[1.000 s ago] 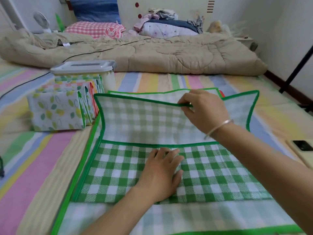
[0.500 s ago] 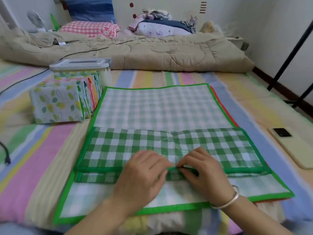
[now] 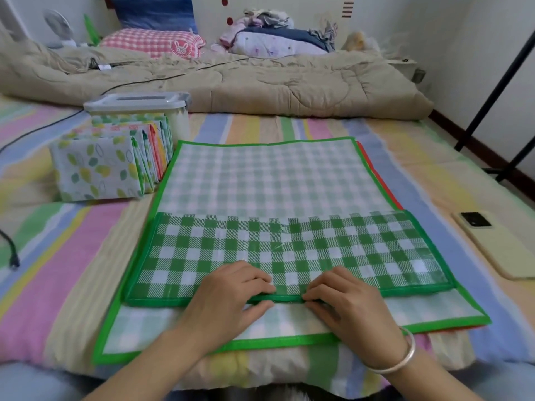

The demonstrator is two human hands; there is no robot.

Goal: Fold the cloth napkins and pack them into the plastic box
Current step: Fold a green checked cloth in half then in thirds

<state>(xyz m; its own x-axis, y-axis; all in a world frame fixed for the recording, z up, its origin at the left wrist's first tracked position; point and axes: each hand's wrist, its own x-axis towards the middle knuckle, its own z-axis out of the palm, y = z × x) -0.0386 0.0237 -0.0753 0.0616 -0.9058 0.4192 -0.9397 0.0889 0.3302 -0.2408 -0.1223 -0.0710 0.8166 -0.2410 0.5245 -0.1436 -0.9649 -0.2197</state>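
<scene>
Green napkin flat on bed; L hand & R hand pinch its folded edge, near side.

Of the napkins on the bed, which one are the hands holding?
The green checked napkin, spread in front: left hand and right hand pinch its folded edge. The folded napkins by the plastic box stand untouched.

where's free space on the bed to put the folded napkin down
Bare striped sheet lies left of the green checked napkin, in front of the folded stack, and between its far edge and the quilt. Crowded: the box behind the stack, the phone on the right.
</scene>
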